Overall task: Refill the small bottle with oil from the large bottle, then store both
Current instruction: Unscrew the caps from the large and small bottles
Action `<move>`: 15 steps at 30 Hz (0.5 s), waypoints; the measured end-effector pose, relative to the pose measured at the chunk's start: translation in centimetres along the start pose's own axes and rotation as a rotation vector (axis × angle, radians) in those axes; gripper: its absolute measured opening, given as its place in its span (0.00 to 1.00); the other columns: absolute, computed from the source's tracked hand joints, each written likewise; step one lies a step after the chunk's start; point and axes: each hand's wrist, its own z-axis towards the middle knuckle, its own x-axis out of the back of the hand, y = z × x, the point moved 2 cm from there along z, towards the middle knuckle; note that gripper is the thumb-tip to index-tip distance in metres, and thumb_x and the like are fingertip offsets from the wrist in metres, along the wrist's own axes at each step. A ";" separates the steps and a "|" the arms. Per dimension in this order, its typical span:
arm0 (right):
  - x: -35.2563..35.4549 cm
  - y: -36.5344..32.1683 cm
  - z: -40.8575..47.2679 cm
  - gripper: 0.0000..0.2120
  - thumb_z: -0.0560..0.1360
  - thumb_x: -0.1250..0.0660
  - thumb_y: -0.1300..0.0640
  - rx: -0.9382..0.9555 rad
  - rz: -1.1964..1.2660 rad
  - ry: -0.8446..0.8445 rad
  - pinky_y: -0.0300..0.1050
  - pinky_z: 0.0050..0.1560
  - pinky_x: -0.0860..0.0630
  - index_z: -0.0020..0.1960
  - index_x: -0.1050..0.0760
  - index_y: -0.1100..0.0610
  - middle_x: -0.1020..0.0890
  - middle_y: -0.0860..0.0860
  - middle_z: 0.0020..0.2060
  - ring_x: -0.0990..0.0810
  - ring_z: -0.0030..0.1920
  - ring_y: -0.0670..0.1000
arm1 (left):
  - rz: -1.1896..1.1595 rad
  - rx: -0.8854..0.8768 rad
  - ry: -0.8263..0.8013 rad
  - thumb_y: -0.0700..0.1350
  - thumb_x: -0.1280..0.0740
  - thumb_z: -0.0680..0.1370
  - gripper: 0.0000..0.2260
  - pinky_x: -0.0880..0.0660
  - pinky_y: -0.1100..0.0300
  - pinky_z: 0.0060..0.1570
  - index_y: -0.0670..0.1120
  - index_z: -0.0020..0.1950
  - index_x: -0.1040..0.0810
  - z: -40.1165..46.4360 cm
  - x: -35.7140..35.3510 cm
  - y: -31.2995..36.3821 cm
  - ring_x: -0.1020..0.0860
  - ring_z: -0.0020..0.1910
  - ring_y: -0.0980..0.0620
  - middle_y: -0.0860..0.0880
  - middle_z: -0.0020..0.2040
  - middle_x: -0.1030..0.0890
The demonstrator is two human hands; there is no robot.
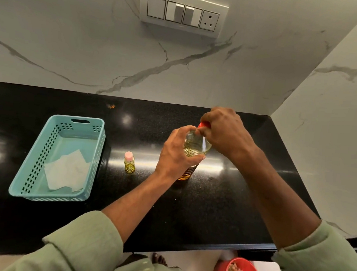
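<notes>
A: How will the large clear plastic bottle of yellow oil [195, 149] handle?

B: Heavy-ish I'd guess, since oil shows high up its body. The plastic is smooth and may be slick if any oil is on it, and thin walls could give under a hard squeeze. Best held round the upper body, which is just where the left hand [176, 154] grips it, fingers and thumb wrapped round below the shoulder.

A: And the right hand [224, 132]?

B: It sits on top, fingers curled round the red screw cap [203, 124], pinching it. It looks like a twist to open, judging by the task.

A: Where does the bottle stand?

B: Upright on the black polished stone tabletop [221, 203], its base below the left hand's wrist.

A: The small one?

B: The small glass bottle with a pink cap [129, 162] stands to the left of the left hand, near but apart, capped. Light and easy to tip; steady it low when pouring. Further left lies a teal perforated plastic basket [32, 166] with a white folded tissue [67, 170] inside.
</notes>
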 end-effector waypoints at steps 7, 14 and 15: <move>0.5 -0.3 -0.6 0.14 0.78 0.28 0.57 0.106 -0.018 -0.032 0.45 0.59 0.21 0.63 0.18 0.58 0.18 0.55 0.57 0.20 0.54 0.51 | 0.010 -0.027 0.022 0.49 0.19 0.67 0.34 0.24 0.64 0.56 0.57 0.69 0.31 -0.1 0.1 -0.1 0.24 0.59 0.57 0.53 0.63 0.26; 2.3 0.1 0.0 0.23 0.77 0.26 0.58 0.116 0.028 -0.190 0.52 0.65 0.23 0.71 0.24 0.54 0.21 0.55 0.64 0.22 0.63 0.54 | -0.006 -0.020 0.004 0.47 0.19 0.68 0.34 0.24 0.61 0.58 0.56 0.70 0.30 0.1 0.2 -0.2 0.25 0.60 0.57 0.52 0.64 0.26; 2.2 0.4 0.2 0.24 0.77 0.26 0.54 0.065 0.029 -0.164 0.51 0.63 0.23 0.72 0.25 0.55 0.20 0.56 0.62 0.22 0.61 0.55 | -0.006 -0.020 0.007 0.47 0.19 0.68 0.34 0.23 0.60 0.59 0.56 0.70 0.30 0.1 0.2 -0.2 0.25 0.60 0.57 0.52 0.63 0.26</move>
